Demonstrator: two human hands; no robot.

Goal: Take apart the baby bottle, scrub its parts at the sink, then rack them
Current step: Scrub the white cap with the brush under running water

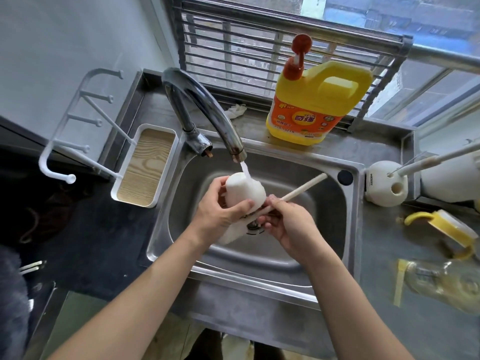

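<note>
Forearms are reaching over the sink (259,279). Left hand (220,211) is gripping the white cup-shaped bottle part (245,190) under the running tap (202,100), and right hand (288,224) is grasping the brush handle (298,189). Being wet, the part is probably at risk of slipping into the basin.

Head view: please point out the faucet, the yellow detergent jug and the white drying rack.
faucet (237,148), head view, lower end of the spout.
yellow detergent jug (306,118), head view, orange label.
white drying rack (145,167), head view, wood-grain tray floor.
</note>
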